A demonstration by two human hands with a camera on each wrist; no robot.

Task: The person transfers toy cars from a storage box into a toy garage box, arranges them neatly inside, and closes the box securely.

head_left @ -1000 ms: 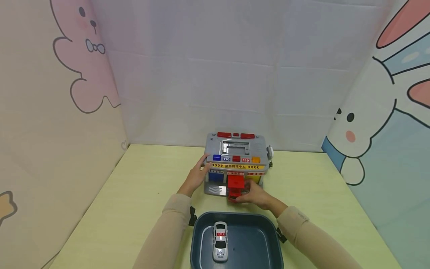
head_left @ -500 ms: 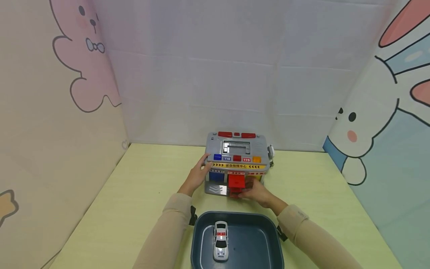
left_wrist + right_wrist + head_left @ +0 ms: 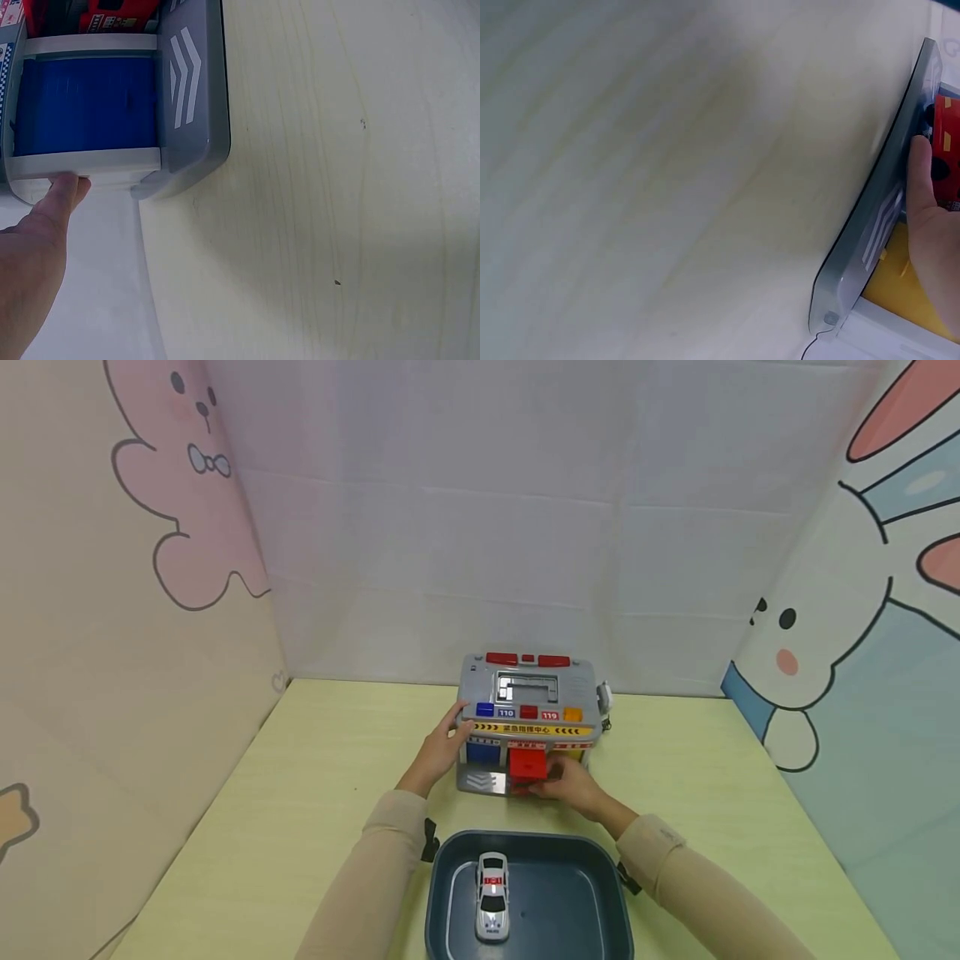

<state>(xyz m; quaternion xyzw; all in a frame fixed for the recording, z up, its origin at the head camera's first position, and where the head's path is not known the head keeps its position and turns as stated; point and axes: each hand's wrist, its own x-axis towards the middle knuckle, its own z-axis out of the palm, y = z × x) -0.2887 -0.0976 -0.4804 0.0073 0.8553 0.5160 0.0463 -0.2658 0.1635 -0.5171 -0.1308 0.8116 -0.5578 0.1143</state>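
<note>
A grey toy garage (image 3: 517, 689), with buttons on its roof and a blue door (image 3: 86, 105), stands toward the back of the table. My left hand (image 3: 437, 756) grips its left side, the thumb at the front edge of the roof. The garage's red door (image 3: 528, 763) is swung up and sticks out. Beneath it a red toy vehicle (image 3: 949, 142) sits in the middle bay, mostly hidden in the head view. My right hand (image 3: 576, 789) holds this vehicle from the right, thumb along its wheels; the other fingers are hidden. The yellow door (image 3: 907, 285) is down.
A dark blue tray (image 3: 570, 839) stands on the table in front of the garage, between the forearms. In it lies a white toy police car (image 3: 492, 897). A white wall (image 3: 420, 568) rises right behind the garage.
The red toy vehicle has moved back, away from me, in under the raised red door, and my right hand has moved along with it. My left hand has stayed on the garage.
</note>
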